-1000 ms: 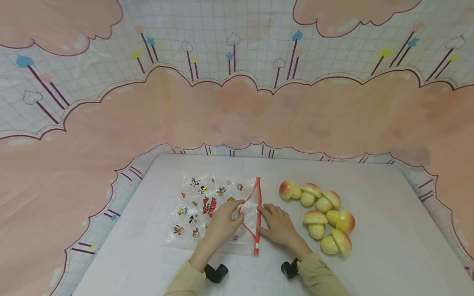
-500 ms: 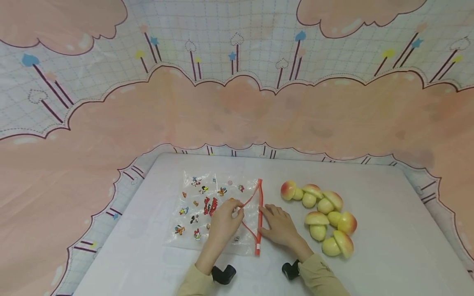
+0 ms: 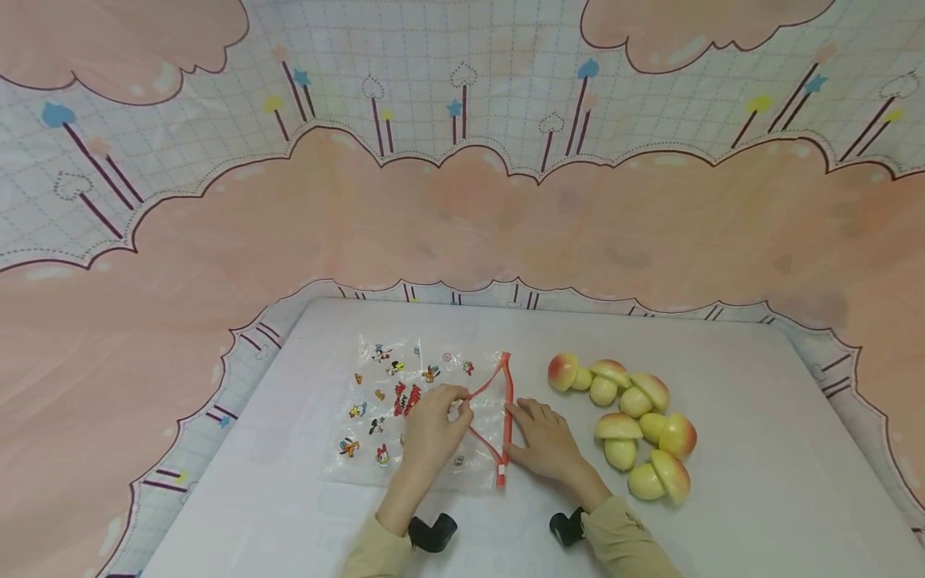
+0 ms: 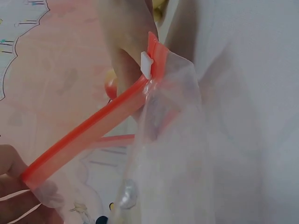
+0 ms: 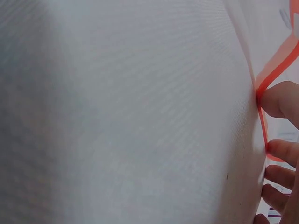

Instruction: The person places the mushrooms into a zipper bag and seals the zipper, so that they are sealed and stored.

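A clear zip bag (image 3: 361, 433) with cartoon prints lies flat on the table, its red-edged mouth facing right. My left hand (image 3: 437, 429) pinches the upper red strip (image 4: 88, 128) between thumb and fingers and holds it back to the left, so the mouth gapes. On the other strip (image 3: 509, 381), the thumb and fingertips of my right hand (image 3: 543, 440) press down, fingers spread. A white slider (image 4: 146, 65) sits at the near end of the zip. Several yellow toy mushrooms (image 3: 617, 440) with reddish caps lie right of my right hand.
The white table (image 3: 759, 482) extends around the bag and mushrooms. Behind it hangs a peach and white printed cloth (image 3: 462, 217). Black wrist-worn devices (image 3: 432, 533) sit below both wrists, close over the tabletop.
My left thumb and fingers have closed together on the red strip and drawn it slightly left. The near end of the bag's mouth has shifted a little away from me. My right hand stays put.
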Tool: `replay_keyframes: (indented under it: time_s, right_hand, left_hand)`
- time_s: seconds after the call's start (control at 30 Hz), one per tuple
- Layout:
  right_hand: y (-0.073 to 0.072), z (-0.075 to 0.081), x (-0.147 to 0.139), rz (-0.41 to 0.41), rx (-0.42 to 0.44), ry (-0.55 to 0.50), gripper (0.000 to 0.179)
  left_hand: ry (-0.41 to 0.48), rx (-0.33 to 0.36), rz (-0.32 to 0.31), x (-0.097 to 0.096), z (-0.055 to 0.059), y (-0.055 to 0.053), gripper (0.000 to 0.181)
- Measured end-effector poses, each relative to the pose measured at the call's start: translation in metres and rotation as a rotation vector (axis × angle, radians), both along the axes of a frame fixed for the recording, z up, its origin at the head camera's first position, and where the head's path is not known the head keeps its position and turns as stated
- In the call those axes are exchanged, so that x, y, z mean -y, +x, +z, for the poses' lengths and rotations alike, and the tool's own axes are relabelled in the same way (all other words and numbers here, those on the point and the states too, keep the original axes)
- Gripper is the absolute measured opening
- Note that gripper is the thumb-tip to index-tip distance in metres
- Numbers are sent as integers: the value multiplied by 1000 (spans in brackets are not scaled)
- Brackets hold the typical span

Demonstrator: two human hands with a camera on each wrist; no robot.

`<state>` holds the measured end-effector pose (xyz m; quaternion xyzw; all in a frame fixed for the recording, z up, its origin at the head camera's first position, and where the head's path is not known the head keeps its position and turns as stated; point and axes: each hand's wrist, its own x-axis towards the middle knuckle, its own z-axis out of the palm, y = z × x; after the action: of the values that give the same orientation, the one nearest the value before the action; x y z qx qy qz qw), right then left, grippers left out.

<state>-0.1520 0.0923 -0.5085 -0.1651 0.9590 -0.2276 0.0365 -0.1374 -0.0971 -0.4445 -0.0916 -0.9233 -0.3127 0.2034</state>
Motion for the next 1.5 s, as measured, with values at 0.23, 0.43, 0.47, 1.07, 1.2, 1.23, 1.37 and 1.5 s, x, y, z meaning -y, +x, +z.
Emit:
replay_keyframes:
  time_s: [0.23, 0.43, 0.47, 1.07, 1.2, 1.23, 1.37, 1.5]
  right_hand:
    - [0, 0, -1, 8, -11, -4, 64]
    - [1, -1, -2, 6, -13, -12, 65]
    - [1, -1, -2, 6, -13, -12, 65]
    - [-2, -2, -2, 3, -13, -1, 65]
    - [-2, -1, -2, 8, -12, -4, 65]
    - [-2, -1, -2, 7, -10, -6, 65]
    - [-1, 0, -3, 5, 0, -6, 65]
    - [-1, 0, -3, 1, 4, -8, 65]
  left_hand:
    - [43, -41, -13, 2, 3, 1, 15]
    - [29, -113, -49, 5, 2, 1, 18]
    - [3, -126, -61, 6, 1, 1, 21]
    - [-448, -66, -321, 25, -7, -12, 33]
    - [-536, -56, -362, 30, -4, -15, 41]
    - [-551, -54, -374, 31, -4, -16, 42]
    - [-571, -57, -407, 34, 0, -18, 41]
    - [-544, -108, -403, 32, 3, -18, 36]
